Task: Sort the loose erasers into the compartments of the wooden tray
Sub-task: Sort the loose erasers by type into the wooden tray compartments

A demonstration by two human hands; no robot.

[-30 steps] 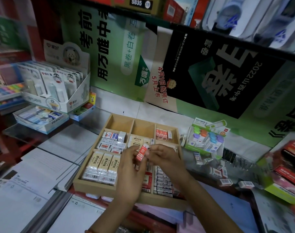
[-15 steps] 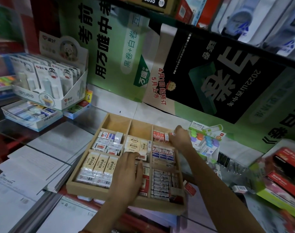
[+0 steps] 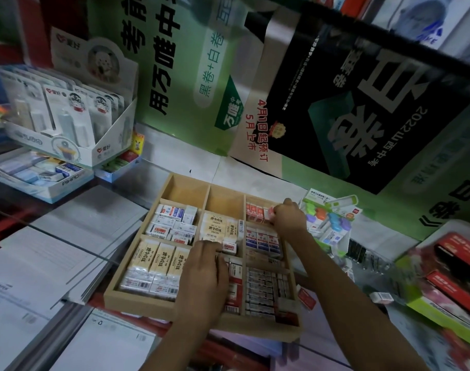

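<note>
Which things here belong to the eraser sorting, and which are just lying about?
Job: wooden tray, red eraser pinched in right hand, left hand, loose erasers right of tray.
Lying about: paper stacks, display box, colourful pack, posters.

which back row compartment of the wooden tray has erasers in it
The back right compartment, holding red erasers by the right hand; the other two show bare wood.

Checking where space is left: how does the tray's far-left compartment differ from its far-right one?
The far-left compartment is bare wood, empty; the far-right compartment holds a row of small red-and-white erasers. The right hand pinches a red eraser in the far-right compartment; no hand is at the far-left one. Both are back-row cells of the wooden tray.
</note>
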